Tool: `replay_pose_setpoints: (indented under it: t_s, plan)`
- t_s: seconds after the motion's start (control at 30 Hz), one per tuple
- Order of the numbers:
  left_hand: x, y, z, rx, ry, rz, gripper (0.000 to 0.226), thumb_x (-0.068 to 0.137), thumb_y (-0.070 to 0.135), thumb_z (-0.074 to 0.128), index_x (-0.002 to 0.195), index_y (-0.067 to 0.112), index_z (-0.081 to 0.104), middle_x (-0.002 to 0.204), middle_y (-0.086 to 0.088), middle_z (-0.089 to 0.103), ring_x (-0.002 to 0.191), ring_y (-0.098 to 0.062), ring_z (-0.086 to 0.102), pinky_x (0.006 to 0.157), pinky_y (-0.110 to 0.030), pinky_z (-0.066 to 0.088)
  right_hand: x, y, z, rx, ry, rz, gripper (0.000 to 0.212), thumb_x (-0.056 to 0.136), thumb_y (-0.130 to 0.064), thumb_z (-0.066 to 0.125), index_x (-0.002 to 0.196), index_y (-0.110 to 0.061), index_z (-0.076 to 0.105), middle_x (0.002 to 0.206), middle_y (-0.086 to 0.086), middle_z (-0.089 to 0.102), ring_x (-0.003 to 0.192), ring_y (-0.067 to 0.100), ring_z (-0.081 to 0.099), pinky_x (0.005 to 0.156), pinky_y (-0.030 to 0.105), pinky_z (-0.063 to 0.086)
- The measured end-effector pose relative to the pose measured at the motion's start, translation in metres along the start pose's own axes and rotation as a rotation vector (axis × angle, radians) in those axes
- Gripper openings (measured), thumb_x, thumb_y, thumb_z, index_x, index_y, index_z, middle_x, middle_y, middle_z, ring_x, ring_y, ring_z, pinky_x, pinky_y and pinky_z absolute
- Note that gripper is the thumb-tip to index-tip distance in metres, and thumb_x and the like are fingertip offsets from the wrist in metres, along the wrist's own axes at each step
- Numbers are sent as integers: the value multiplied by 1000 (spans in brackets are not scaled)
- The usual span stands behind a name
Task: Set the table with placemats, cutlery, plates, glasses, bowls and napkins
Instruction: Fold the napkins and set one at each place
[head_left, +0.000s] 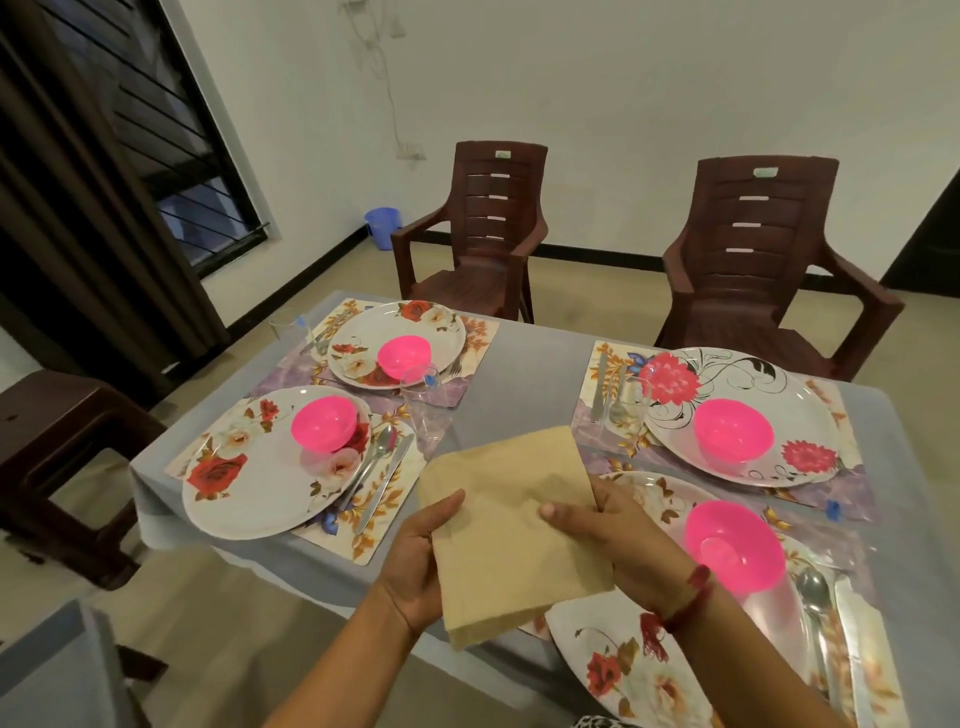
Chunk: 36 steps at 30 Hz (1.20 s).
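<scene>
A folded beige napkin stack (514, 525) is held above the table's near edge. My left hand (415, 566) grips its left side, thumb on top. My right hand (608, 525) holds its right side, thumb pressed on top. Several floral placemats lie on the grey table (524, 364), each with a flowered plate and a pink bowl: near left plate (249, 483) and bowl (323, 422), far left bowl (404, 356), far right plate (789, 415) and bowl (732, 428), near right bowl (733, 545). A clear glass (422, 400) stands mid-table. A spoon and knife (382, 467) lie beside the near left plate.
Two brown plastic chairs (483, 234) (753, 260) stand beyond the table. A dark stool (62, 467) is at the left. A blue bucket (383, 226) sits by the far wall. Another glass (287, 325) stands at the table's far left corner.
</scene>
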<state>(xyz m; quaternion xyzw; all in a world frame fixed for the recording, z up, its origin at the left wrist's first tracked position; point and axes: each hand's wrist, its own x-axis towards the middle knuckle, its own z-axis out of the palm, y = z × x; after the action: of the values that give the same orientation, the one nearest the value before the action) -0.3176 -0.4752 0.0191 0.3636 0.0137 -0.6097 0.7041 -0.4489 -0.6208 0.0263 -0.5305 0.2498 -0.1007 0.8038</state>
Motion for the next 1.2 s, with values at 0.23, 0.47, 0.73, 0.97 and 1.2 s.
replay_pose_setpoints:
  t_s: [0.23,0.47,0.73,0.97,1.2]
  plan:
    - [-2,-1,-15,-68,15,34,87,35,21,95,113,-2,65,115,-27,63,94,-41,66,69,-48,57,9,5,-2,249,-10,126,36,74,-11,66,109,0,63,99,16,69,78,22,68,68,29,58]
    - [0,9,-42,-102,62,111,81,39,19,94,114,3,67,111,-22,66,94,-39,67,74,-48,56,28,8,-15,452,26,237,49,75,-17,66,121,-2,57,90,16,70,70,24,69,58,32,58]
    - [-7,54,-86,-121,161,235,25,68,25,73,87,9,78,100,-16,71,85,-34,70,68,-47,58,62,20,-14,573,0,299,74,58,-11,86,125,-8,54,115,19,63,96,38,66,74,52,55]
    - [-1,137,-136,-121,226,301,45,95,25,41,71,17,79,84,-9,74,74,-28,72,61,-42,59,125,26,5,344,264,232,34,88,-11,56,121,-1,53,81,14,71,66,25,70,53,34,57]
    - [27,227,-173,-101,199,213,38,95,25,43,90,7,76,91,-14,73,76,-30,72,57,-41,58,204,25,38,2,296,268,33,92,-17,56,124,-7,52,105,16,66,83,27,66,61,33,55]
